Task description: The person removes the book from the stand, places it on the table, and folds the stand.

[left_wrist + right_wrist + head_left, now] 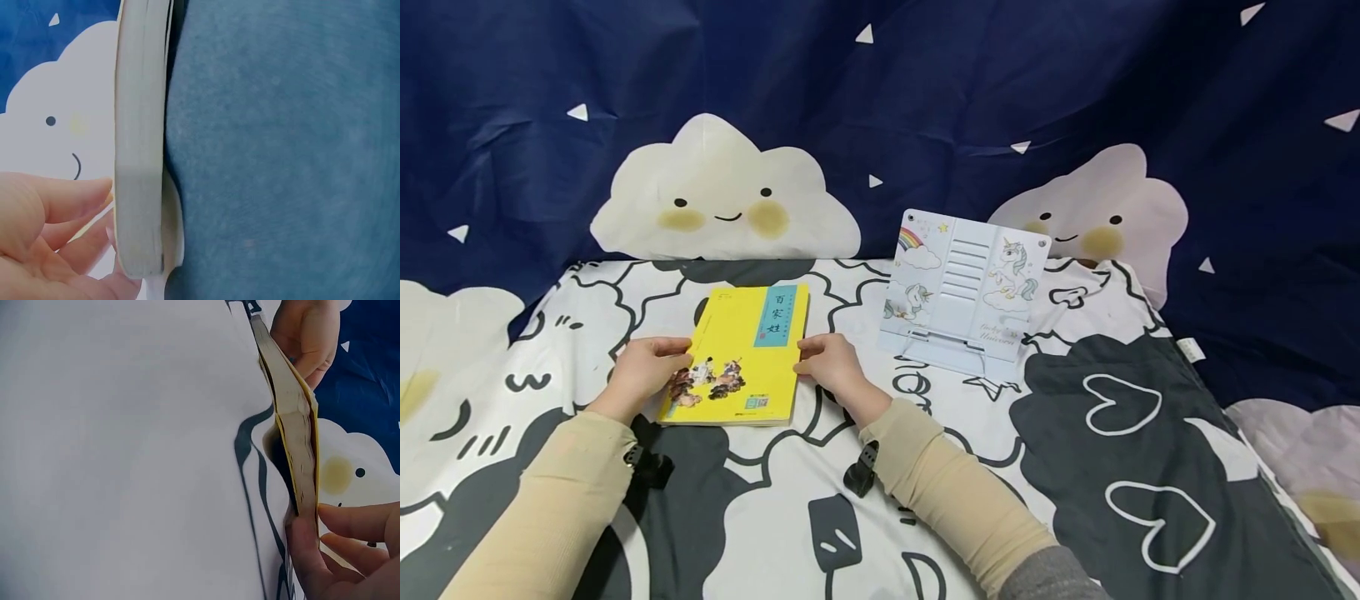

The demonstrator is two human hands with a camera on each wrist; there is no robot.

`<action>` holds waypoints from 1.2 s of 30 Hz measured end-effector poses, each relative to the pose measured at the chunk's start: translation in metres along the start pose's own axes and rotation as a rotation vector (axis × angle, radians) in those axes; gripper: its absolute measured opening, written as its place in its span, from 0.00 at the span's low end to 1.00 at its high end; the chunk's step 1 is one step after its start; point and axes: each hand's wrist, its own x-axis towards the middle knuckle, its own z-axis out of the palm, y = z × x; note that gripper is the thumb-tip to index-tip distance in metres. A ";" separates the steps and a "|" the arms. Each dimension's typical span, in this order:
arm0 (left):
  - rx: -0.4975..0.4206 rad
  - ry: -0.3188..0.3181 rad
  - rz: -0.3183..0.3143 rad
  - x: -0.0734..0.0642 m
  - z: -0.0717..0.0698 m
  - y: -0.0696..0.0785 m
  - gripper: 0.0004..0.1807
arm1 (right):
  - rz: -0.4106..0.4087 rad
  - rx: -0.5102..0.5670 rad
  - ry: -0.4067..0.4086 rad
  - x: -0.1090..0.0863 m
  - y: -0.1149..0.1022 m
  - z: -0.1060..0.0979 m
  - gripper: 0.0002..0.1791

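Observation:
A yellow paperback book [730,358] with a blue title label lies cover up, on or close over the patterned cloth. My left hand [647,371] holds its left side, thumb and fingertips at the edge. The right hand [835,371] pinches the opposite side near the middle. Seen from the left wrist, the book's page block [140,144] stands edge-on beside the fingers [81,200]. In the right wrist view, fingertips lie on both the cover and the page edge [300,450], and the pages gape slightly.
To the right of the book, a white unicorn-printed book stand [962,292] leans back on the cloth, its wire page holders at the bottom. Black-and-white cartoon cloth [790,517] covers the surface. Behind hangs a navy curtain [925,100] with smiling clouds.

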 end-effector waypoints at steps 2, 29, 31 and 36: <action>0.007 -0.002 -0.006 0.000 0.000 0.001 0.28 | -0.004 -0.028 0.002 0.000 0.001 -0.002 0.21; -0.053 0.128 0.195 -0.022 0.021 0.067 0.30 | -0.315 -0.002 0.165 -0.030 -0.002 -0.057 0.17; -0.063 0.143 0.216 -0.024 0.024 0.071 0.29 | -0.335 0.024 0.185 -0.032 -0.001 -0.061 0.17; -0.104 0.162 0.264 -0.027 0.033 0.079 0.27 | -0.382 0.077 0.226 -0.038 -0.001 -0.071 0.17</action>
